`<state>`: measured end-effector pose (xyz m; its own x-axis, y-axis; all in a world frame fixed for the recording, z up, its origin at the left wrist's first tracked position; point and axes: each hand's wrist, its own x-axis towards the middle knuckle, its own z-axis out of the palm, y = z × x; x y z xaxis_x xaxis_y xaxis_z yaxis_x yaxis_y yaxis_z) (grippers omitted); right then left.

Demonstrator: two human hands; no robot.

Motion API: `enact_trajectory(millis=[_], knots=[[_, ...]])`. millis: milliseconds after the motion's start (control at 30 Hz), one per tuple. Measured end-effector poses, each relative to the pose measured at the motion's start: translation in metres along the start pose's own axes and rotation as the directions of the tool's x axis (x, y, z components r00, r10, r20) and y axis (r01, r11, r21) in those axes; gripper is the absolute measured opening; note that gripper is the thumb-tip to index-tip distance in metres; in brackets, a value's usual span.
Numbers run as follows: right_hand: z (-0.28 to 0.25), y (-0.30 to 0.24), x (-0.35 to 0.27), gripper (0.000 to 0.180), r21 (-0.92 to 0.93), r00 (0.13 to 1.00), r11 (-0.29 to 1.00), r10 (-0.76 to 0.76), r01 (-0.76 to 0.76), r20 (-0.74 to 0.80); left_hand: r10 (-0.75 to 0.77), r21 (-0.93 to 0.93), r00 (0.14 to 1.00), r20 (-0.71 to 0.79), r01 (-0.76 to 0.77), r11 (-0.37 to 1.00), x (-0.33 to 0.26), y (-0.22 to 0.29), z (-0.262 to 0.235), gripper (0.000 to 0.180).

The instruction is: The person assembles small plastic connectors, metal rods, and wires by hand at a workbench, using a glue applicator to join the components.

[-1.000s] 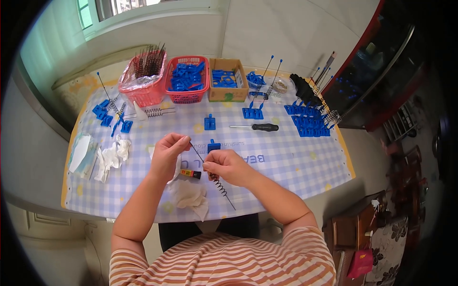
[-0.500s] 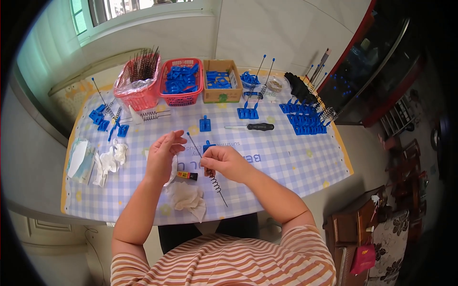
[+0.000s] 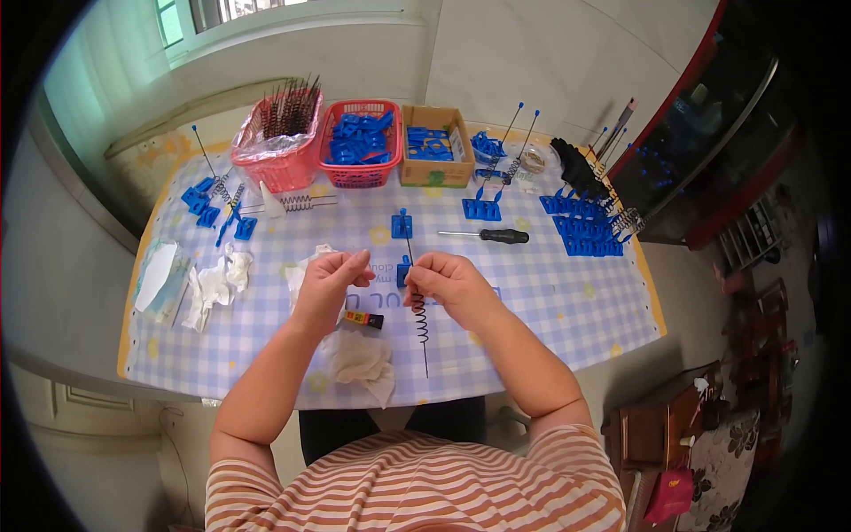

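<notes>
We count two baskets [image 3: 359,146], one cardboard box [image 3: 433,146], one screwdriver [image 3: 486,236]. Our right hand [image 3: 448,282] pinches a rod with spring [image 3: 420,321], now hanging vertical above the surface [image 3: 550,301]; left hand [image 3: 326,282] pinched, contents unclear.

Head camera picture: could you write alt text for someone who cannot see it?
Seen from above, a person's right hand pinches a thin metal rod with a coiled spring over a blue-checked tablecloth, the left hand raised beside it. Behind lie a black-handled screwdriver, crumpled white tissues and red plastic baskets of blue parts.
</notes>
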<state>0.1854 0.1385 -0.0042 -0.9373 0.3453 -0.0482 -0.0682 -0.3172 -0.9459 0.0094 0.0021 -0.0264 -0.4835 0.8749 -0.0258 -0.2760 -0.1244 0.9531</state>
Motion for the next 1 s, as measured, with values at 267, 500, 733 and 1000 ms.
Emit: enact_trajectory(millis=[267, 500, 733, 1000], knots=[[-0.001, 0.000, 0.000, 0.022, 0.037, 1.000, 0.999, -0.007, 0.007, 0.007, 0.042, -0.028, 0.999, 0.010, -0.042, 0.999, -0.004, 0.007, 0.010, 0.023], [0.000, -0.002, 0.000, 0.019, 0.025, 1.000, 1.000, -0.012, 0.013, -0.019, 0.041, 0.027, 0.998, 0.051, -0.042, 0.999, -0.004, 0.005, 0.008, 0.024], [0.001, -0.002, 0.000, 0.018, -0.141, 0.981, 0.981, -0.149, 0.132, -0.121, 0.037, 0.050, 0.992, 0.121, -0.043, 0.998, -0.006, 0.007, 0.010, 0.025], [0.000, -0.004, 0.002, 0.018, -0.170, 0.823, 0.889, -0.458, 0.425, -0.337, -0.148, 0.318, 0.938, 0.315, 0.043, 0.947, -0.018, 0.013, 0.020, 0.039]])
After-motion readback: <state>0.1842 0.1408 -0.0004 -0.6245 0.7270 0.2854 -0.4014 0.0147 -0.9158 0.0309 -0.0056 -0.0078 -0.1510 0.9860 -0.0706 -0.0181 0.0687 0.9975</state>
